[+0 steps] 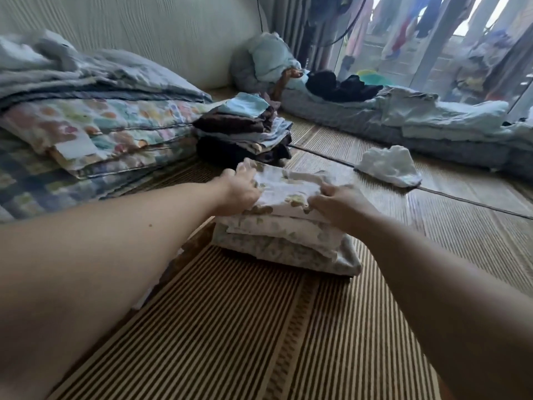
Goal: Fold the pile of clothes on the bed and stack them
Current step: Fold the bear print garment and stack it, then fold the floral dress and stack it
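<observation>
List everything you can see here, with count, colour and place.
stack of folded floral cloths: one, cream, green-brown print, mat centre
top floral cloth: one, cream, on that stack
stack of folded dark and pale clothes: one, brown, white, blue, behind
crumpled white cloth: one, white, mat right
pile of folded patterned quilts: one, multicoloured, left
grey mattress: one, grey, far right
woven striped mat: one, tan and brown, floor
left-hand grip: one, holds top floral cloth's left edge
right-hand grip: one, holds its right edge

Matt woven-straw mat (259, 327), soft cloth stack (285, 235)
</observation>
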`<state>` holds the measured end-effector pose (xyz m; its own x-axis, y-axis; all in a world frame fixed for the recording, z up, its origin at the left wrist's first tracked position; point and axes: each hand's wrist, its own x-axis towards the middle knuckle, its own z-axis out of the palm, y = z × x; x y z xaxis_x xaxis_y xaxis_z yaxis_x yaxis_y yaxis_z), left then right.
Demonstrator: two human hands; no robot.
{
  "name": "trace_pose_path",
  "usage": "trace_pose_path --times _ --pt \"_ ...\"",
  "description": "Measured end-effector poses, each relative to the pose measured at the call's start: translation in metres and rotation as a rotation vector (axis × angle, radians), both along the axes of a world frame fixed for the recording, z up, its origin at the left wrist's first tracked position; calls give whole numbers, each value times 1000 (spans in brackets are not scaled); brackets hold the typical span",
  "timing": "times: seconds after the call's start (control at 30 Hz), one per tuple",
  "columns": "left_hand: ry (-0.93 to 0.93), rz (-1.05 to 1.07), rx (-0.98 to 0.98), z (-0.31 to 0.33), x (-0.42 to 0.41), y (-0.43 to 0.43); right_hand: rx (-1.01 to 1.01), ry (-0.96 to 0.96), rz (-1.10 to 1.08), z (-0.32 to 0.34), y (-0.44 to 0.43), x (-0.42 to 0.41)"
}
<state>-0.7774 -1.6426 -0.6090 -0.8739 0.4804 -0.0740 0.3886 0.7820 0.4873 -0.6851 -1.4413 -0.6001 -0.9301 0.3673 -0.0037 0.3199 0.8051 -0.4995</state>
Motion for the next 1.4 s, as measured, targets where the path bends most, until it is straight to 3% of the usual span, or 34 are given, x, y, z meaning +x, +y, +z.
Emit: trace_pose_path --times 0.07,0.13,0.3,0.47,0.73,0.9,1.1,1.27,1.4 --pt "-93 67 -120 -7 1 -4 50 -125 -32 -8 6 1" --pt "-88 80 -105 -5 7 -6 34 -123 -51 -9 6 12" --pt "234 -91 -12 19 72 6 208 87 -18 13 -12 82" --pt "280 -345 28 35 195 25 411 63 -15 43 -27 200" --pt "284 -583 39 24 387 32 397 24 -170 56 -30 423" --pt "234 -721 -44 5 470 63 275 -7 -376 35 -18 524" --pt "227 -806 -117 -8 518 118 238 -82 -690 -11 12 570" --pt "234 -797 -195 -28 521 165 237 -204 -745 -32 49 579" --pt "148 -749 -141 -36 526 187 116 -115 -734 -24 69 575"
